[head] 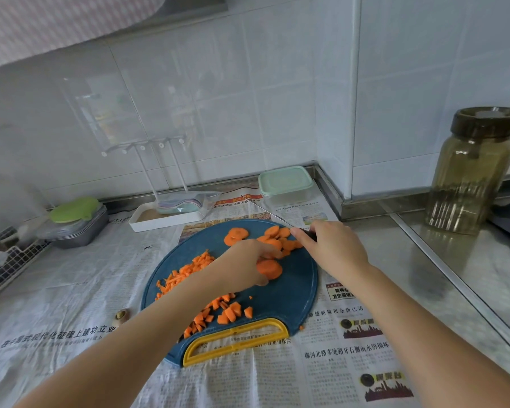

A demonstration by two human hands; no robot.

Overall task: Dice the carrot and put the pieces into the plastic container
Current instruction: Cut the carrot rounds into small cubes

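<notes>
Reaching in from the bottom edge with both bare forearms, over newspaper [71, 304] covering the counter. Curling the left hand [242, 260] over a thick carrot round [270, 269] near the middle of the blue cutting board [292, 293], fingers and thumb pinching it, fingertips partly blurred. Wrapping the right hand [330, 245] round the dark handle of a knife [265, 211] at the board's far right rim, pointing the thin blade away and leftward over the newspaper. Working with more carrot slices [236, 235] heaped on the board's far side, touching both hands, and diced pieces [195, 269] scattered along the left side and down by the yellow handle [236, 340]. Facing the plastic container [286, 185], standing with its mint lid on at the back by the wall corner, apart from the board, just beyond the blade tip. Flanking a brown-lidded jar [474, 172] at far right, a white tray [165, 216] and a green-topped stack of boxes [77, 222] at left.
</notes>
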